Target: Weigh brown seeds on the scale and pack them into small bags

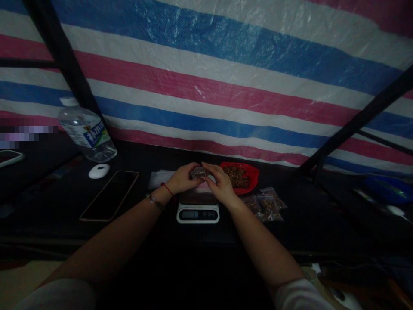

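Note:
Above a white kitchen scale [198, 214], my left hand [183, 177] and my right hand [221, 183] are closed on a small clear plastic packet [199, 173]. Something brownish shows through it; the dim light hides the details. My fingers meet at its two sides. Behind my right hand is a red tray [253, 175] with brown, grainy pieces [237, 177] in it. Several filled zip bags [269, 206] lie beside my right wrist. Whitish, flat plastic bags [158, 178] lie behind my left wrist.
A phone [110, 196] lies flat on the black table [155, 234] at left, near a white rounded case [99, 171] and a clear plastic bottle [87, 129]. Dark metal bars [61, 56] slope at both sides before a striped plastic sheet [206, 82].

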Demonstrator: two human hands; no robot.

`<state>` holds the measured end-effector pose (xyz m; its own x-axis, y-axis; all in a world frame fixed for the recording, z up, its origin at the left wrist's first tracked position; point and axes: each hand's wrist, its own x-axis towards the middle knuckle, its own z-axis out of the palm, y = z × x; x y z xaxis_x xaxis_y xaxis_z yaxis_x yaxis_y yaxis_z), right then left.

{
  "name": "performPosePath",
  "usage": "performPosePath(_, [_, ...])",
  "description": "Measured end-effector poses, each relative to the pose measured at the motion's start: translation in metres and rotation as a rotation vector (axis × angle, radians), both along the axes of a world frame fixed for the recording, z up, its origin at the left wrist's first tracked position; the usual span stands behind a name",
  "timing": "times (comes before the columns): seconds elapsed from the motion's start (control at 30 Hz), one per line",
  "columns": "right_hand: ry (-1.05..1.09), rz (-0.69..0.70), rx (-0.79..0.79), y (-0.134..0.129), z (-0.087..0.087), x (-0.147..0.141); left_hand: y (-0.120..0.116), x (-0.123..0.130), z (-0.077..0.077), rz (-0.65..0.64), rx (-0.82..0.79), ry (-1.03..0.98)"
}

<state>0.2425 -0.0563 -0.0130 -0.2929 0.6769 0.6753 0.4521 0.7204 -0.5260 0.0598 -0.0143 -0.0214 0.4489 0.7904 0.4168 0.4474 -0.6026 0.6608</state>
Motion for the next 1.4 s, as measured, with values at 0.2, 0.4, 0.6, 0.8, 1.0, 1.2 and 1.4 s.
performPosePath(0.2, [0.036,-0.038,-0.016,-0.001,-0.001,-0.001,-0.001,-0.001,0.001,0.002,0.001,-0.004])
performPosePath(0.4, [0.11,-0.064,-0.076,0.002,-0.005,0.001,-0.002,-0.001,0.004,0.018,-0.004,-0.07])
performPosePath(0.6, [0.128,-0.06,-0.095,0.001,-0.004,0.001,0.0,-0.001,0.002,0.013,-0.024,-0.102])
performPosePath(0.8, [0.188,-0.056,-0.103,-0.001,-0.005,-0.002,0.0,-0.002,-0.001,-0.061,-0.037,-0.101])
performPosePath(1.0, [0.224,-0.003,-0.125,0.0,-0.01,-0.002,-0.002,-0.001,0.0,-0.083,-0.052,-0.052])
performPosePath(1.2, [0.086,-0.034,-0.031,-0.001,-0.003,0.003,0.001,-0.004,0.0,-0.052,-0.012,-0.088])
performPosePath(1.4, [0.048,-0.039,0.065,-0.003,-0.001,0.001,0.001,-0.004,-0.002,-0.042,0.008,-0.07])
